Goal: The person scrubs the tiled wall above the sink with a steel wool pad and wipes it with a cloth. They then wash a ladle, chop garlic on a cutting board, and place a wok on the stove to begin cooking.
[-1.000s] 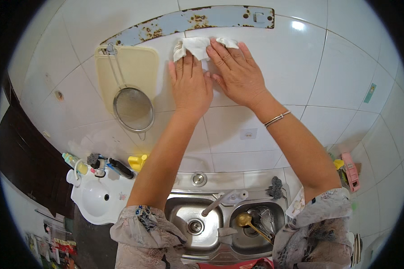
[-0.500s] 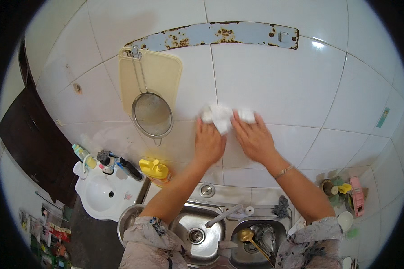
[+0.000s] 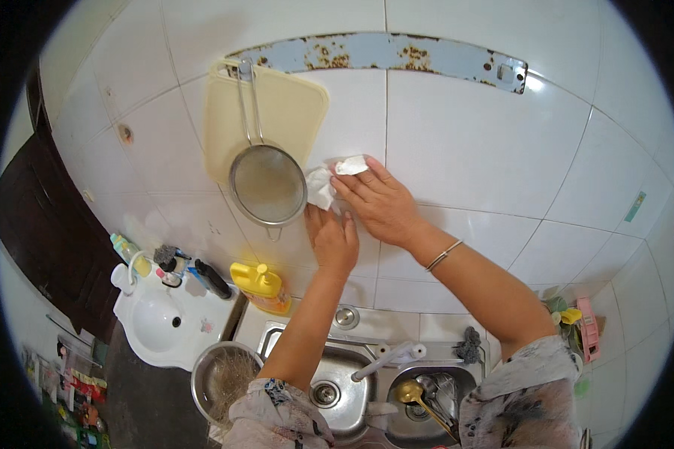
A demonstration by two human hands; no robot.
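Both hands are raised against the white tiled wall (image 3: pixel 457 142), working a crumpled white tissue (image 3: pixel 320 188) over it. My left hand (image 3: pixel 332 241) presses the tissue's lower part with its fingertips, beside the strainer. Just above and to the right, my right hand (image 3: pixel 380 203) lies slanted across the tiles, with another white fold showing at its fingertips. Whether this is one tissue or two, I cannot tell. A round mesh strainer (image 3: pixel 268 185) hangs close to the left of the tissue, in front of a cream cutting board (image 3: pixel 299 101).
A rusty pale-blue metal strip (image 3: pixel 367 52) runs along the wall above. Below are a double steel sink (image 3: pixel 344 419) with a faucet (image 3: pixel 388 358), a gold ladle (image 3: pixel 410 391), a yellow jug (image 3: pixel 258 284), a steel bowl (image 3: pixel 196 382) and a white washbasin (image 3: pixel 157 322).
Both hands have moved left along the wall with the tissue, closer to the strainer. My right hand now sits higher than my left. The whole view has shifted slightly.
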